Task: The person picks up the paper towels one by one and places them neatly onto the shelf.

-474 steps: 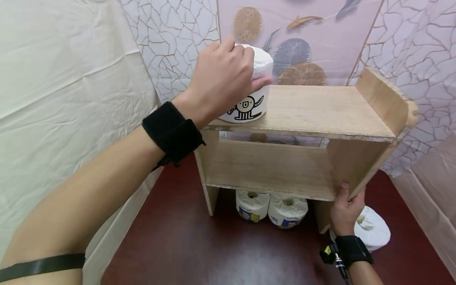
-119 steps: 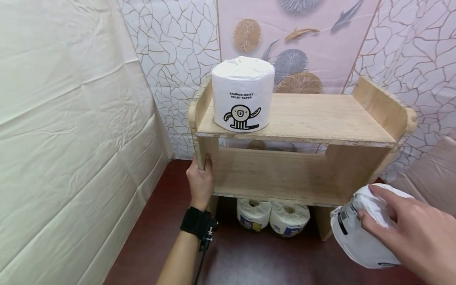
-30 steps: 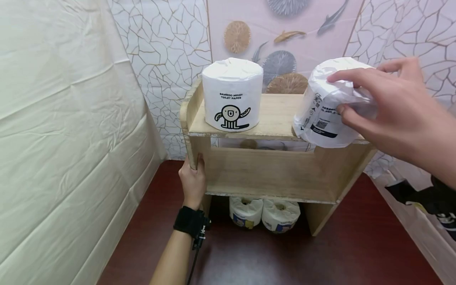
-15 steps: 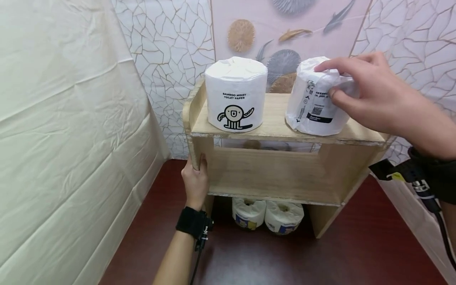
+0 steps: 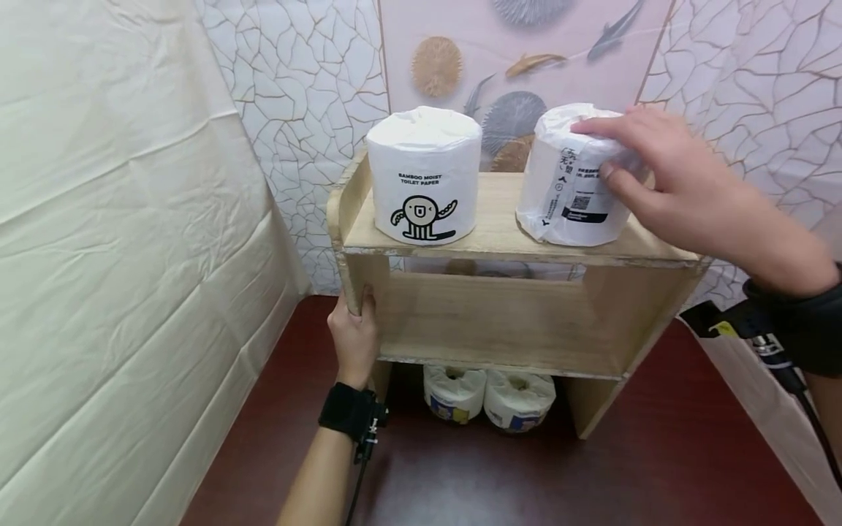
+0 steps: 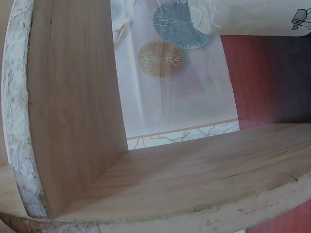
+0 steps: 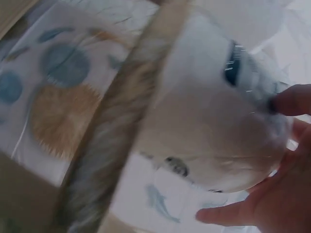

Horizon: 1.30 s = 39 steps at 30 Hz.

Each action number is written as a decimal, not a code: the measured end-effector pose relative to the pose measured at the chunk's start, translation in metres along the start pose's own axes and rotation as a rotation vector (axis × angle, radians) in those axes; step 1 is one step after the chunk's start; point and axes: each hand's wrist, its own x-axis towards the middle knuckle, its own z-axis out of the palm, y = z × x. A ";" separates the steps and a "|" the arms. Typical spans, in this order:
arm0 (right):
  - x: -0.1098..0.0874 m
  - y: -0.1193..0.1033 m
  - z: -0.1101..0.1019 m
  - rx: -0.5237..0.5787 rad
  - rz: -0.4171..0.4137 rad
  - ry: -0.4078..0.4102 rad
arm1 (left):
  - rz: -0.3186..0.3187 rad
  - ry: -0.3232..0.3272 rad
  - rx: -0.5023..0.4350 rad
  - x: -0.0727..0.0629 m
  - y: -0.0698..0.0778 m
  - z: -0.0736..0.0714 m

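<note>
White paper-wrapped cylindrical roll (image 5: 571,191), pinched by right hand (image 5: 667,164) | pale wooden shelf unit (image 5: 496,314), gripped by left hand (image 5: 355,336) | roll could topple if dragged forward on release

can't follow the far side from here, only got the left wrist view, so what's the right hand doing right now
Observer: The head view shows the right hand gripping a white wrapped roll near its top.
Operator: and the other one, my camera misses it
Observer: The left hand grips the left side panel, below the level of the top board.
Operator: anything else up there
Observer: Yes, a second roll stands upright on that board, to the left of the gripped one.
</note>
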 end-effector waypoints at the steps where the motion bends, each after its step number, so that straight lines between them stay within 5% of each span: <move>1: -0.001 -0.001 0.002 -0.002 -0.002 0.013 | -0.004 0.001 0.005 0.000 0.000 0.000; 12: -0.011 0.012 0.011 0.079 -0.003 0.172 | 0.007 0.017 -0.008 0.004 -0.002 -0.006; 23: -0.022 0.030 0.011 0.094 0.195 0.295 | -0.020 0.024 0.000 0.000 -0.002 -0.005; 28: -0.028 0.031 0.017 0.097 0.203 0.370 | -0.024 0.022 0.021 -0.002 -0.001 -0.001; 34: -0.035 0.031 0.024 -0.067 0.249 0.315 | -0.009 0.024 0.003 -0.002 0.000 -0.001; 39: -0.039 0.031 0.025 -0.100 0.333 0.292 | -0.007 0.011 -0.008 -0.003 0.001 -0.001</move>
